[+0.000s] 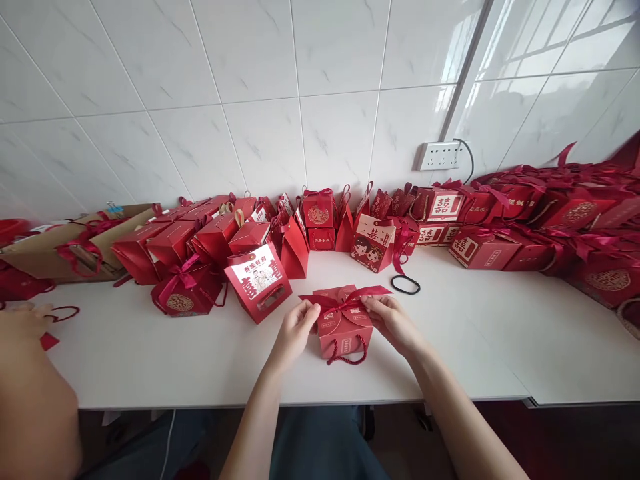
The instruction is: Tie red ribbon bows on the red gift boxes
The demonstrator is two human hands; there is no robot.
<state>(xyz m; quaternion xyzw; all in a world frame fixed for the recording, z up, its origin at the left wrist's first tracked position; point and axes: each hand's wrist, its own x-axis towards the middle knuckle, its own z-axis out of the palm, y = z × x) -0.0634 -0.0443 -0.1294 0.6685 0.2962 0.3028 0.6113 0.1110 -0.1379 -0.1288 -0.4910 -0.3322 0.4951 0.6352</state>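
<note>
Red card, printed with pale characters and small framed labels, formed the squat gift box, which sat on the white table, left of the black loop and nearer the person. Curved flaps met across its top beneath a glossy ribbon, knotted at the middle with its ends spread sideways. A twisted cord handle drooped at the near face. The left hand pinched the ribbon's left side, thumb closed against fingers; the right hand, just nearer than the loop, pinched its right side likewise.
</note>
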